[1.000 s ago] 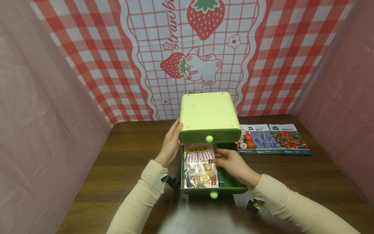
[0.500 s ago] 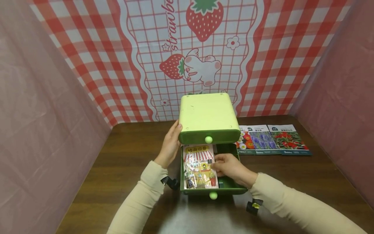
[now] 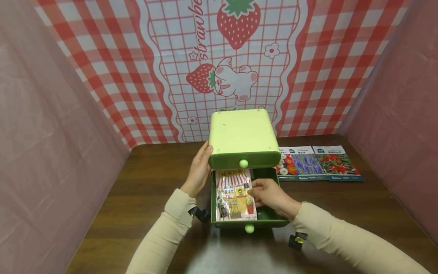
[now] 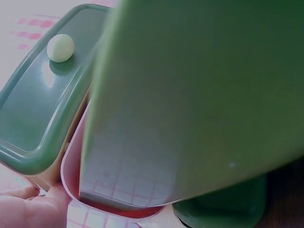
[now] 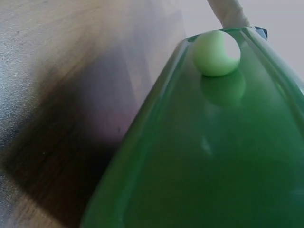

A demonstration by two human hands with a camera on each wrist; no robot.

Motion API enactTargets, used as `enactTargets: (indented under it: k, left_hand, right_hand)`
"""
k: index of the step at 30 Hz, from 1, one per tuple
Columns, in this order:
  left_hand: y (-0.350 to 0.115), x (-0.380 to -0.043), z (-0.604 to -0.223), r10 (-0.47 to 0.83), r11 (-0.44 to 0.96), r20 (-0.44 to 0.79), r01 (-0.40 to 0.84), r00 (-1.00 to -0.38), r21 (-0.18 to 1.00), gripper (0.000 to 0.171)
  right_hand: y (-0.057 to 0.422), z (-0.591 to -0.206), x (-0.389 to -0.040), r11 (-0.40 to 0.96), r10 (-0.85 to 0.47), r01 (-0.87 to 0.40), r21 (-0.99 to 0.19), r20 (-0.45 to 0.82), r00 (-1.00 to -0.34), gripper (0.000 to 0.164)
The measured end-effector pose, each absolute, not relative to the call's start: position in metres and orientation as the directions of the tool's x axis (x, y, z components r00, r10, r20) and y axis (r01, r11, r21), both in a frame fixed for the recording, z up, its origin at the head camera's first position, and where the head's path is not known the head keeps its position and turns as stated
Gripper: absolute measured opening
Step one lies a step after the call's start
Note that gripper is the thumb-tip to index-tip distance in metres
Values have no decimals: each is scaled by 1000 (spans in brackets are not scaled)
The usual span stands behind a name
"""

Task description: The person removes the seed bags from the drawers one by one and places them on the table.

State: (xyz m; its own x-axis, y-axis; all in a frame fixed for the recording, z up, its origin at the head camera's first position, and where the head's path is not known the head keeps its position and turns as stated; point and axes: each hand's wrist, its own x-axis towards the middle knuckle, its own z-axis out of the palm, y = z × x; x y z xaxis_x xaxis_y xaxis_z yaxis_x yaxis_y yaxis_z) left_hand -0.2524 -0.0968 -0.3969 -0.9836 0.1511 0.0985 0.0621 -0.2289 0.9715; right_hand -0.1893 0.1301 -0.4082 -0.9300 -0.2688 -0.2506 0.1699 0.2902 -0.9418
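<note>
A light-green two-drawer box (image 3: 243,131) stands on the table, its lower drawer (image 3: 270,220) pulled out. In that drawer lies a seed packet (image 3: 235,196) printed with a striped awning, potted plants and a shop scene. My right hand (image 3: 272,196) reaches in from the right and pinches the packet's right edge between thumb and fingers. Against the box's left side rests my left hand (image 3: 199,169), its thumb by the front corner. The left wrist view shows part of that hand (image 4: 35,206) beside the upper drawer. The right wrist view is filled by the drawer front (image 5: 204,152), hiding the right hand.
Several flower seed packets (image 3: 337,163) lie side by side on the brown wooden table (image 3: 154,182) to the right of the box. A strawberry-patterned checked cloth (image 3: 236,61) hangs behind, and pink fabric walls (image 3: 393,95) flank both sides.
My right hand has gone from lying along the packet's edge to pinching it. The packet has shifted and tilted slightly. My left hand has stayed on the box's side.
</note>
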Motion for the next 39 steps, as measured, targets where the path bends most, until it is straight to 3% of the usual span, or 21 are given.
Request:
enactTargets:
  k: [14, 23, 31, 39]
  left_hand:
    - [-95, -252, -399, 161, -233, 112, 72, -981, 970, 60]
    - [-96, -252, -399, 153, -207, 104, 71, -983, 976, 60]
    - [-97, -251, -397, 146, -212, 106, 73, -984, 974, 60]
    - [-95, -252, -397, 130, -232, 101, 69, -986, 970, 59]
  right_hand:
    - [147, -394, -191, 246, -284, 217, -945, -284, -916, 30]
    - [162, -383, -178, 198, -363, 301, -933, -355, -861, 40]
    - [175, -377, -160, 185, -440, 309, -933, -360, -823, 36]
    - [190, -361, -143, 216, -425, 260, -941, -330, -843, 25]
